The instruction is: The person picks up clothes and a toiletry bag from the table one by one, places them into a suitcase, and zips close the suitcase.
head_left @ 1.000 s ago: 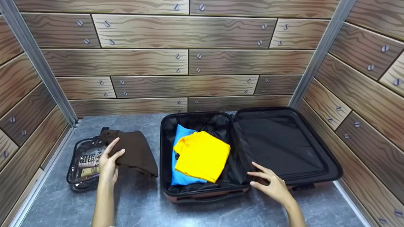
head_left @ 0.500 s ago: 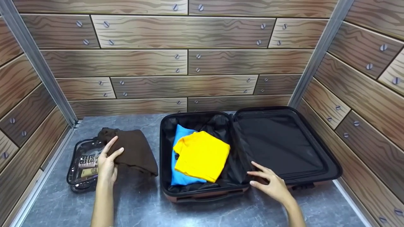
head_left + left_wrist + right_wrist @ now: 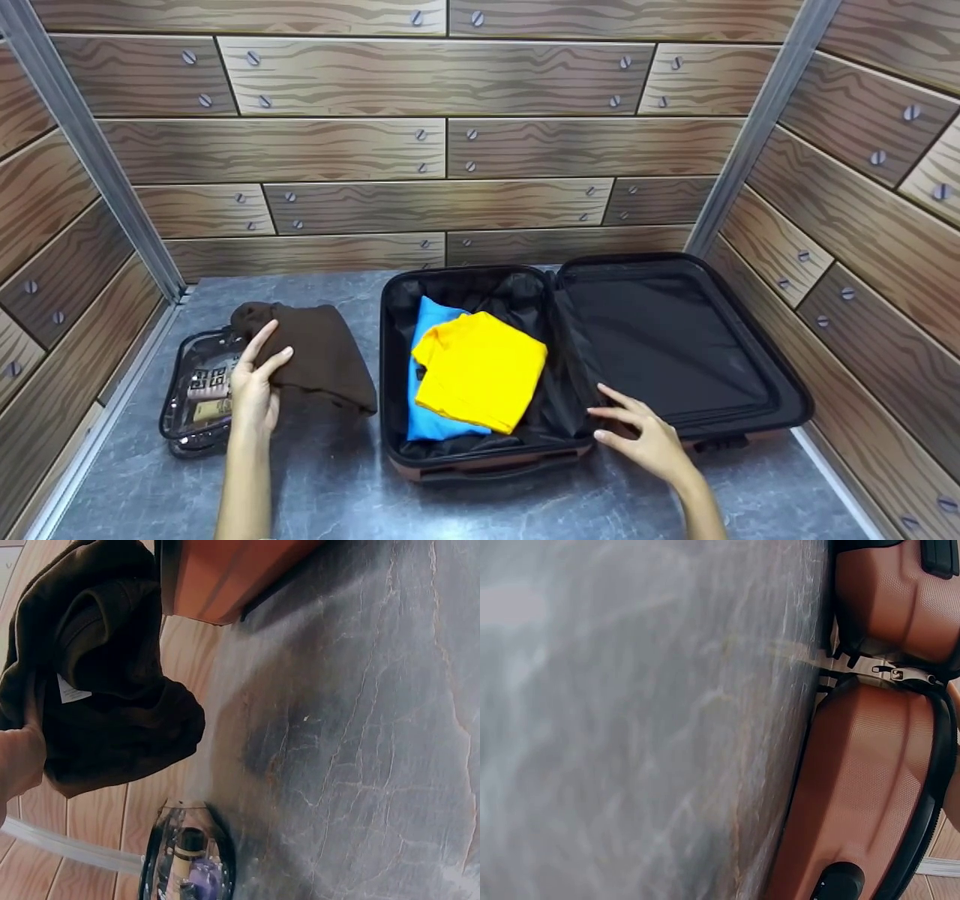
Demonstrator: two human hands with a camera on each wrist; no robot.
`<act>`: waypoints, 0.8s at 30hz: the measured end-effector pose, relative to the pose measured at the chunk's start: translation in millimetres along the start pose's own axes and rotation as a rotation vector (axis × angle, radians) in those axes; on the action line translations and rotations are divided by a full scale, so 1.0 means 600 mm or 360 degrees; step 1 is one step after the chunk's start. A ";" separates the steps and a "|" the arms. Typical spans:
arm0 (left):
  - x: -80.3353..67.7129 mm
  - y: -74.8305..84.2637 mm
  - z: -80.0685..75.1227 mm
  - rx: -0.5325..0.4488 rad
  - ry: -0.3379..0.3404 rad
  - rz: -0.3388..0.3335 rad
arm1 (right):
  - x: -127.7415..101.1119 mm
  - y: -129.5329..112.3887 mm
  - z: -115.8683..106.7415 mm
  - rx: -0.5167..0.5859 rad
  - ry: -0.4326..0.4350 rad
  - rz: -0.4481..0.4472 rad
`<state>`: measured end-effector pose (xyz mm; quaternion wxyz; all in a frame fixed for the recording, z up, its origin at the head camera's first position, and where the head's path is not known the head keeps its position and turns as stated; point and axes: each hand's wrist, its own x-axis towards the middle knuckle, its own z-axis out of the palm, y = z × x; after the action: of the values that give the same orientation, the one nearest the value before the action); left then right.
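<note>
The left hand is held at the near left edge of the brown cloth. Its thumb is laid on top of the cloth and a finger is stretched out along it, so the cloth is pinched at that edge. In the left wrist view the cloth is seen bunched up and gripped by the hand, with a small white tag showing. The left arm is stretched straight forward from the near edge of the counter.

The cloth is lying on the gray counter, left of the suitcase, and part of it is lying over a clear bag. Small bottles can be seen inside the bag.

The right hand is laid on the near rim of the suitcase, where the two halves meet. Its fingers are held straight and spread, and nothing is held in it. The right arm is brought in from the lower right.

The suitcase is lying open and flat. A yellow shirt is lying on a blue shirt in the left half. The right half is lined in black.
</note>
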<state>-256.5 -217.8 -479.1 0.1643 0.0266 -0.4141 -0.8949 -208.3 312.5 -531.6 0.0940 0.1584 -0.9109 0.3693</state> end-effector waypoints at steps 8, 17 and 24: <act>-0.003 0.005 0.003 -0.0030 0.0004 0.0027 | 0.001 -0.002 -0.001 0.0013 -0.0009 0.0001; -0.005 0.013 0.014 -0.0009 -0.0033 0.0046 | 0.002 0.001 0.000 -0.0013 0.0026 -0.0039; -0.009 0.015 0.024 -0.0022 -0.0080 0.0049 | 0.000 0.001 0.000 -0.0019 0.0021 -0.0053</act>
<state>-251.8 -210.8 -463.4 0.1677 -0.0035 -0.4123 -0.8955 -208.6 312.9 -532.3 0.1071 0.1704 -0.9096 0.3634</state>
